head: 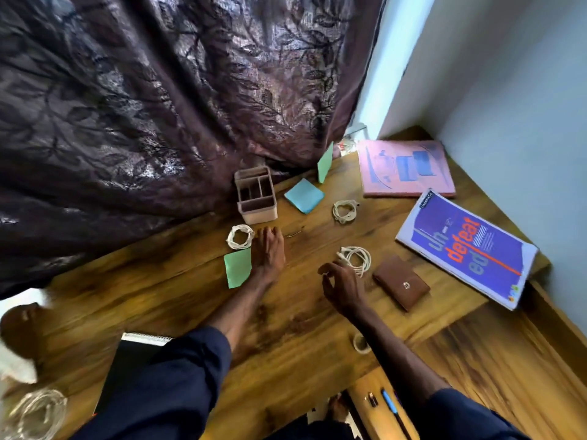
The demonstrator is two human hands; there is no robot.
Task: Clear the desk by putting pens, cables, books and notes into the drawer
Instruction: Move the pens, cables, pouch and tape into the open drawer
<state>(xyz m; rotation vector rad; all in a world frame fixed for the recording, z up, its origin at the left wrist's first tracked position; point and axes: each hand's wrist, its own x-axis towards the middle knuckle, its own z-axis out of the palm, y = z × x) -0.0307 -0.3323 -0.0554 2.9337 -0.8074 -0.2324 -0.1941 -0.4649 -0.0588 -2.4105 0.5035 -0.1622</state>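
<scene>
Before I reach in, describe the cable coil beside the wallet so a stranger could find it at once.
On the wooden desk, find the brown wallet near the purple book. The white cable coil lies just left of it, beside the right hand. The other two coils sit farther back, by the organizer and the blue note.

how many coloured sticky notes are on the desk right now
3. One green note lies beside the left hand, the blue note lies right of the pink organizer, and a second green note stands against the curtain. Others may be hidden under the curtain.
</scene>
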